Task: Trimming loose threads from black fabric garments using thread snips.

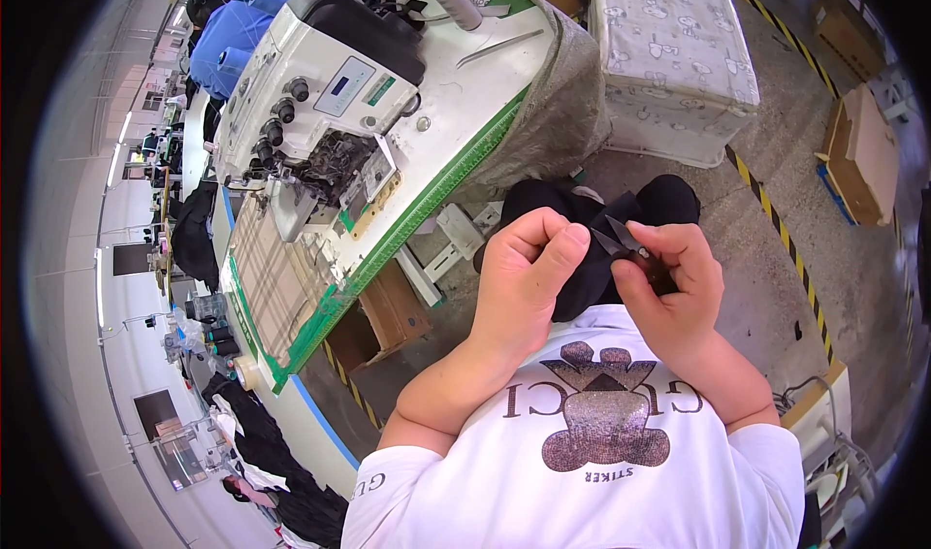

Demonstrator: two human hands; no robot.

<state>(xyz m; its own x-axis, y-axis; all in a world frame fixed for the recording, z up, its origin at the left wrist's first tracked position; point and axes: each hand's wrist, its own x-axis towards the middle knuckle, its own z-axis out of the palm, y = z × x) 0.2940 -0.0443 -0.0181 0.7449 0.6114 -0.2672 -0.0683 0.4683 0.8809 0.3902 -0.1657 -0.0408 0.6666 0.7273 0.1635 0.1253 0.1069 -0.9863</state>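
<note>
Over my lap I hold both hands close together. My right hand (674, 282) is closed around a small dark, pointed tool that looks like thread snips (613, 237), with its blades aimed toward my left hand. My left hand (529, 275) is closed, thumb against fingers, at the edge of some black fabric (621, 208). How much of the fabric it pinches is hidden behind the fingers. The black cloth blends with my dark trousers, so its outline is hard to follow.
A white overlock sewing machine (320, 88) stands on the green-edged table (485, 93) at left. A thread cone (456, 6) and tweezers (499, 48) lie there. Ahead is a cloth-covered bin (674, 54); cardboard boxes (863, 156) sit right. Someone in blue (233, 40) works beyond.
</note>
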